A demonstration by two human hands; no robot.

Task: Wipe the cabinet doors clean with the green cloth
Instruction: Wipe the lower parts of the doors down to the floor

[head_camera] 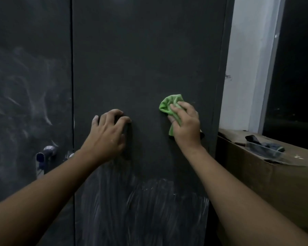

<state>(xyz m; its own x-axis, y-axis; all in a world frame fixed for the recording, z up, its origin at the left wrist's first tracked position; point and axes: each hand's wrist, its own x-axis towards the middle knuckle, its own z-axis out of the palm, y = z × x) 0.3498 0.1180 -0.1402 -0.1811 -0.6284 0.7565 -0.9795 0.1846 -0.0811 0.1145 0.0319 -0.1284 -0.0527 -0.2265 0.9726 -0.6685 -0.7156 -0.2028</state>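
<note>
- Cabinet door, right [146, 59] — dark and matt; the upper part is largely free of marks, with pale chalky streaks across the lower part below the hands.
- Cabinet door, left [28, 50] — dark, with whitish smears over most of its face. It meets the right door at a narrow vertical seam.
- Green cloth [169, 102] — bunched up and pressed against the right door near its outer edge, at mid height. One tail hangs below the palm.
- Right hand [185, 125] — grasps the green cloth, fingers curled over the wad and holding it to the door.
- Left hand [108, 132] — unclenched and holding nothing. Its fingers are spread and arched, tips resting on the right door just right of the seam.
- Metal handle [49, 151] — on the left door, low and near the seam, dusted white.
- Cardboard box [256, 171] — just right of the cabinet, with a clear plastic container [263, 148] on top holding dark items.
- White wall [245, 68] — behind the box.
</note>
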